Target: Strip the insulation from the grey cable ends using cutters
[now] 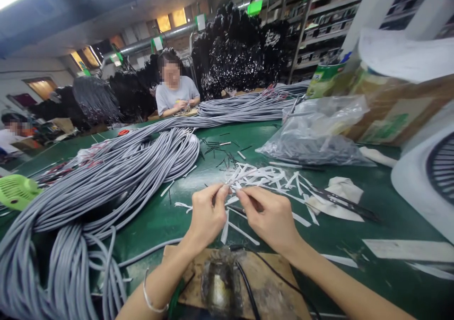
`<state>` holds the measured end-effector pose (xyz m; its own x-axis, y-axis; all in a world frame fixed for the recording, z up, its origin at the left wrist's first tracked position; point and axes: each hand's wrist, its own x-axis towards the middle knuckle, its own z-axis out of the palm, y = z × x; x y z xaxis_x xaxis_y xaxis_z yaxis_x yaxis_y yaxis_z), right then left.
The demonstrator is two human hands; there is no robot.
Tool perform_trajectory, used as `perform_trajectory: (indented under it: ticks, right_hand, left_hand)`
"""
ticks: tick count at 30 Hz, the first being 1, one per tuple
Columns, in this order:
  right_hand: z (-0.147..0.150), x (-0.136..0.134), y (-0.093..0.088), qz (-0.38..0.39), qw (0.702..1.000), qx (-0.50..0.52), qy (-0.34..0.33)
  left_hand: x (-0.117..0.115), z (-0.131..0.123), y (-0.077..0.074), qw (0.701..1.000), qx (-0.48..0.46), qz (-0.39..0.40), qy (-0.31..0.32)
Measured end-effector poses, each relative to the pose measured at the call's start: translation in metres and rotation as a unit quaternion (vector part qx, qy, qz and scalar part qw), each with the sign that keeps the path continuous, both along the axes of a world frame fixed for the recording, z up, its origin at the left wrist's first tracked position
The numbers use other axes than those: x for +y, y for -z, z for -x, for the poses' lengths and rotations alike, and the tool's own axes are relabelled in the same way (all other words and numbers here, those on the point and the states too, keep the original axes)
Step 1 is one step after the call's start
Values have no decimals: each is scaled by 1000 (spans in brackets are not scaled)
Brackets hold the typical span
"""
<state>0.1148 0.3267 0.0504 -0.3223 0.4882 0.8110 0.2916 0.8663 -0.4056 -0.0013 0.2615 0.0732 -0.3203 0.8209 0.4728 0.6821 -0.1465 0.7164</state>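
My left hand (208, 212) and my right hand (270, 216) come together over the table, thumbs and forefingers pinched almost tip to tip. Something small and pale shows between the fingertips, too small and half hidden to name. One grey cable (152, 253) runs from the left to behind my left wrist. Thin white strips (264, 176) lie in a loose heap just beyond and under my hands. Below them, nearer to me, a stained metal block (220, 282) with a black lead sits on a brown board (280, 282).
Thick bundles of grey cable (106, 187) cover the left and stretch along the back. On the right are a clear plastic bag (315, 135), black tweezers (349, 204), a cloth (342, 187) and a white fan-like machine (418, 168). Another person (177, 90) sits across the table.
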Motion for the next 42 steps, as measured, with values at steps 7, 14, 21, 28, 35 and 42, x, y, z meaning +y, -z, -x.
perform_trajectory:
  ticks: [7, 14, 21, 28, 35, 42]
  right_hand:
    - [0, -4, -6, 0, 999, 42, -3]
    - [-1, -6, -7, -19, 999, 28, 0]
    - [-2, -6, -7, -1, 1000, 25, -4]
    - [1, -9, -6, 130, 988, 66, -55]
    - [3, -4, -4, 186, 977, 72, -82]
    - [2, -12, -4, -35, 998, 58, -16]
  left_hand:
    - [1, 0, 2, 1000, 5, -13, 3]
    - [1, -4, 6, 999, 25, -35, 8]
    - [0, -2, 7, 998, 18, -49, -18]
    - [-1, -6, 4, 998, 19, -53, -5]
    - [0, -8, 9, 999, 39, -34, 11]
    - [5, -2, 15, 970, 225, -87, -22]
